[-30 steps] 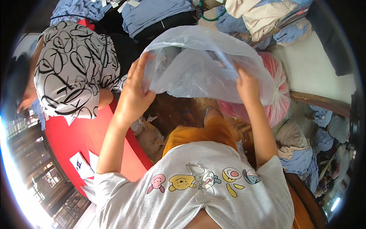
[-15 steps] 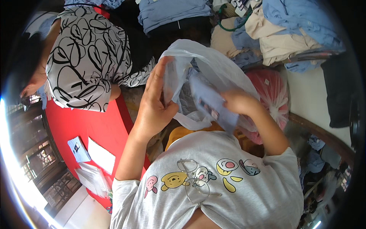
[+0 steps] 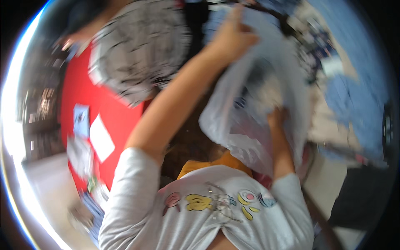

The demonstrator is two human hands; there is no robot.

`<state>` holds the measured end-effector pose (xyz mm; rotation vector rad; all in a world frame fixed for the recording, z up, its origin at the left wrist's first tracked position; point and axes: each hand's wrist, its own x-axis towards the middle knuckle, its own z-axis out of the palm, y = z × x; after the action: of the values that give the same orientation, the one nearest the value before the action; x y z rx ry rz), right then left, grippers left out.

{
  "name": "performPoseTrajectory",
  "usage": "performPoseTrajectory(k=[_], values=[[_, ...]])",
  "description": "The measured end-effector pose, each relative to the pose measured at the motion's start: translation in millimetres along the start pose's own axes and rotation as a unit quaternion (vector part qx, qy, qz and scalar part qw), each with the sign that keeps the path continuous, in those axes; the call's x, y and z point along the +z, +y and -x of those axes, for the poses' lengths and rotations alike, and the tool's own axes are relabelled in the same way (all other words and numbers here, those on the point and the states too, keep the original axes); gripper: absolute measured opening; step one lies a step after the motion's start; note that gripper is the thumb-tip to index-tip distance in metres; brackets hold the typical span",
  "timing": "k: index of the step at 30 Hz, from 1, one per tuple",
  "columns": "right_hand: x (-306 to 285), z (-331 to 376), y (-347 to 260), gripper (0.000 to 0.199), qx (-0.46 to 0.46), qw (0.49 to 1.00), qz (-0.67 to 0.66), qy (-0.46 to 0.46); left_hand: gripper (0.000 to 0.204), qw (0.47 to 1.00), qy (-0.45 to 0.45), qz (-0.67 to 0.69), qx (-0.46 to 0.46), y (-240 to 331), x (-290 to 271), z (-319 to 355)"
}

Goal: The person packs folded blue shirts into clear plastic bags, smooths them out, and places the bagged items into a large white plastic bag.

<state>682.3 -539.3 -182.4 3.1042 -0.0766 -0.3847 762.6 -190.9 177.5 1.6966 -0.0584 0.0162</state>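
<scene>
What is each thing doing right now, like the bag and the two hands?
Clear plastic bag: held up, crumpled, something pale inside; blurred.
Left hand: raised, gripping the bag's top edge.
Right hand: pushed into the bag, fingers hidden.
Red table: white papers lying on it.
Blue clothes: piled up loosely at the right.

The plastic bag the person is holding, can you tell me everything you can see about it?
The plastic bag is thin, see-through and whitish, crumpled into soft folds, and blurred in this picture. It hangs in the air in front of the person's chest. The left hand grips its upper edge, raised high. The right hand is pushed in lower down, partly hidden by the plastic. Something pale with dark patches shows through it, too blurred to tell what it is.
</scene>
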Motion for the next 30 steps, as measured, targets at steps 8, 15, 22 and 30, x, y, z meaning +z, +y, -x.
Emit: performPoseTrajectory(k=[8, 15, 22, 30], values=[[-50, 5, 36, 0.068, -0.141, 0.953, -0.201, -0.176, 0.056, 0.967, -0.181, -0.045, 0.175, 34, -8, 176], [-255, 113, -106, 0.043, -0.053, 0.957, -0.144, -0.246, 0.064, 0.981, 0.124, 0.064, -0.133, -42, -110, 555], [-318, 388, -362, 0.032, -0.501, 0.743, -0.246, -0.369, 0.056, 0.793, 0.576, 0.164, -0.111, -54, -82, 930], [-178, 794, -621, 0.059, -0.488, 0.335, -0.237, -0.771, 0.055, 0.607, 0.753, 0.233, -0.097, -76, 22, 1085]])
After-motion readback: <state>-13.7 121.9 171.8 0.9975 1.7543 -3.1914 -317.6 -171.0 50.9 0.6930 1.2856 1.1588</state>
